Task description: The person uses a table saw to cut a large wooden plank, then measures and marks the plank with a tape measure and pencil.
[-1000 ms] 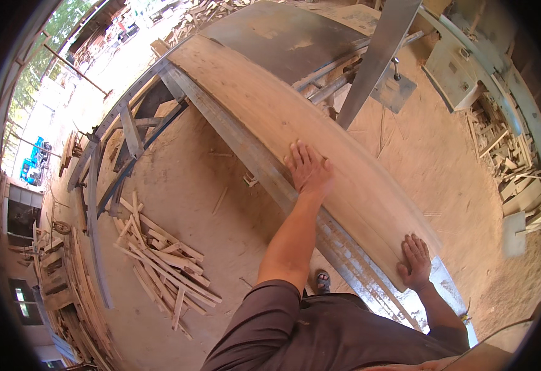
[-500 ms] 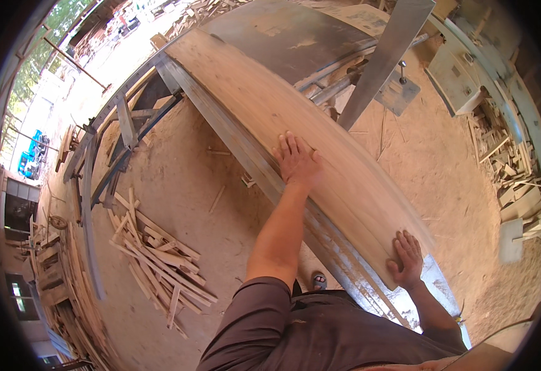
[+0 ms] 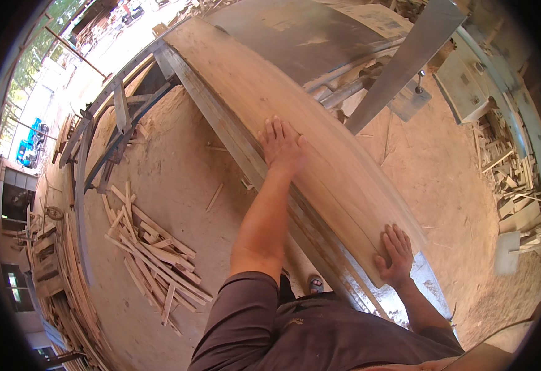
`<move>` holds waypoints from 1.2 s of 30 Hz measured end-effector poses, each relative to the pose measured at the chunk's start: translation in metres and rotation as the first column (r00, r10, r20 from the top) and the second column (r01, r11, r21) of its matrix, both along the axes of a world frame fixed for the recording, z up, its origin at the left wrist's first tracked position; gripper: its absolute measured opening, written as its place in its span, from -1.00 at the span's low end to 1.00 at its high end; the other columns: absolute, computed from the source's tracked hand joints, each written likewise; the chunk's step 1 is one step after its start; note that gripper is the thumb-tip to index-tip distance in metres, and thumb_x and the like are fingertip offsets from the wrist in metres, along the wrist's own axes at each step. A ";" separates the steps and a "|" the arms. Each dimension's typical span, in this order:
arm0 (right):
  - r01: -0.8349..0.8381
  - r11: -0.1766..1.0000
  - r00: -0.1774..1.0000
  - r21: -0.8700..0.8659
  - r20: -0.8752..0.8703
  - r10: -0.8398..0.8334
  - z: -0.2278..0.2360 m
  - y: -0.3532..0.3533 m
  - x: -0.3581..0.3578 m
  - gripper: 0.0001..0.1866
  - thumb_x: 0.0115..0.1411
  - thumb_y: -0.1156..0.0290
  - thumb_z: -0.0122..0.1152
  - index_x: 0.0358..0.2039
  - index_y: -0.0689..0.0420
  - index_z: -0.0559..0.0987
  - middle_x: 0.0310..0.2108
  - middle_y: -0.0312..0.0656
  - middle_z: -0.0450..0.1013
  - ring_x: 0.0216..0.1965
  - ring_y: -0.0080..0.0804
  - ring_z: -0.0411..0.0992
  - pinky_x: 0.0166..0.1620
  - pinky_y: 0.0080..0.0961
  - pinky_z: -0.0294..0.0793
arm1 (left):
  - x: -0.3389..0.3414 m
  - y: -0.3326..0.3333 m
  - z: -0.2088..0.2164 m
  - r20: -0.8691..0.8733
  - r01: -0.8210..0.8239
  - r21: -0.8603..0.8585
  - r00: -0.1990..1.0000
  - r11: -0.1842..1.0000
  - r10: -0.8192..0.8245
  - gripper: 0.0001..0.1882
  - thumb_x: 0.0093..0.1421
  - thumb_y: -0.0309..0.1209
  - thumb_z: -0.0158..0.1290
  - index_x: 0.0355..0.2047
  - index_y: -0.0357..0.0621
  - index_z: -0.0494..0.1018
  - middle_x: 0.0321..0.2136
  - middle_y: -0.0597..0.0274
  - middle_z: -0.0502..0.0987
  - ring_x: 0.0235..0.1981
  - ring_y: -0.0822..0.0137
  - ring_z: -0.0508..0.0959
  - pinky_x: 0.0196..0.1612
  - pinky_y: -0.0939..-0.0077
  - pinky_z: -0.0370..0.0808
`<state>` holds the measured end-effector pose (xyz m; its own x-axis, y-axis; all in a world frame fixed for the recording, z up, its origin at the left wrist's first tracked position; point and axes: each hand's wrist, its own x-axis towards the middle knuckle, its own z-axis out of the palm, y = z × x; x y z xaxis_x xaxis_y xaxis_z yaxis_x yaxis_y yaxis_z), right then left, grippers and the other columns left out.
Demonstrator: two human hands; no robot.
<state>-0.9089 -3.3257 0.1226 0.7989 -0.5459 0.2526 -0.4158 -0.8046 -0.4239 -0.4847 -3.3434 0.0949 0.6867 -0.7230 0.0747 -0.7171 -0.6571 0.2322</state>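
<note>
A long, wide wooden board (image 3: 326, 161) lies flat along a narrow metal-topped bench (image 3: 428, 290), running from near my body to the far upper left. My left hand (image 3: 283, 148) rests on the board's top near its left edge, fingers stretched out and palm down. Close to the board's near end, my right hand (image 3: 397, 256) lies on its top, fingers extended and thumb apart. Neither hand is wrapped around anything. Along the board's left side runs a straight metal rail (image 3: 214, 111).
A slanted metal blade-like bar (image 3: 400, 68) rises right of the board. Beyond the board is a broad dark panel (image 3: 295, 31). Loose wood strips (image 3: 156, 247) are heaped on the floor at left. Scrap wood (image 3: 518, 179) lies at right, below a box-like cabinet (image 3: 462, 86).
Both hands and the board appear slightly farther up and left. The view has shifted too, so how far the board slid is hard to tell. Both hands stay flat on it.
</note>
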 end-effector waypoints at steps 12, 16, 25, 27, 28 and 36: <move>-0.007 1.000 1.000 -0.029 -0.031 0.006 0.001 -0.023 0.106 -0.39 0.00 0.40 0.26 0.13 0.24 0.48 0.28 0.02 0.34 0.36 0.06 0.21 0.36 0.05 0.14 | 0.106 -0.023 -0.002 0.011 -0.006 -0.030 1.000 1.000 0.006 -0.22 0.30 -0.02 -0.12 0.37 -0.30 0.07 0.46 0.01 -0.05 0.49 0.05 -0.14 0.46 -0.04 -0.20; -0.014 0.998 1.000 -0.066 -0.028 0.012 -0.005 -0.033 0.143 -0.39 0.01 0.38 0.26 0.13 0.24 0.48 0.27 0.02 0.35 0.36 0.07 0.21 0.35 0.05 0.14 | 0.143 -0.031 0.001 -0.005 -0.006 -0.034 1.000 0.999 0.005 -0.23 0.31 -0.03 -0.14 0.37 -0.30 0.06 0.46 0.01 -0.05 0.49 0.05 -0.15 0.46 -0.03 -0.21; -0.009 0.997 1.000 -0.076 -0.010 0.008 -0.005 -0.052 0.218 -0.44 0.08 0.35 0.20 0.13 0.24 0.49 0.25 0.06 0.37 0.32 0.11 0.26 0.33 0.07 0.18 | 0.217 -0.055 0.004 -0.038 0.000 0.026 0.999 1.000 0.001 -0.24 0.34 -0.01 -0.23 0.39 -0.28 0.04 0.47 0.03 -0.09 0.50 0.08 -0.19 0.47 -0.01 -0.24; -0.008 0.997 1.000 -0.082 -0.012 0.007 -0.005 -0.056 0.234 -0.44 0.08 0.36 0.20 0.12 0.24 0.49 0.24 0.07 0.37 0.31 0.12 0.27 0.33 0.06 0.19 | 0.232 -0.056 0.005 -0.034 -0.002 0.044 0.999 0.999 0.003 -0.23 0.34 -0.01 -0.24 0.41 -0.28 0.01 0.48 0.03 -0.10 0.50 0.08 -0.20 0.47 -0.01 -0.26; -0.008 0.996 1.000 -0.085 -0.014 0.007 -0.004 -0.057 0.242 -0.45 0.08 0.36 0.20 0.12 0.24 0.50 0.24 0.08 0.38 0.31 0.12 0.28 0.32 0.06 0.20 | 0.239 -0.057 0.005 -0.032 -0.003 0.051 0.999 0.999 0.005 -0.22 0.34 -0.01 -0.25 0.42 -0.28 0.00 0.48 0.03 -0.11 0.50 0.07 -0.20 0.47 -0.01 -0.27; -0.004 0.997 0.999 -0.073 -0.034 0.002 0.001 -0.067 0.287 -0.44 0.06 0.35 0.22 0.11 0.24 0.50 0.23 0.06 0.40 0.30 0.11 0.29 0.32 0.03 0.21 | 0.278 -0.066 0.006 -0.044 -0.008 0.031 0.999 0.999 0.010 -0.20 0.33 -0.01 -0.25 0.43 -0.31 -0.03 0.47 0.03 -0.10 0.50 0.05 -0.20 0.48 0.00 -0.29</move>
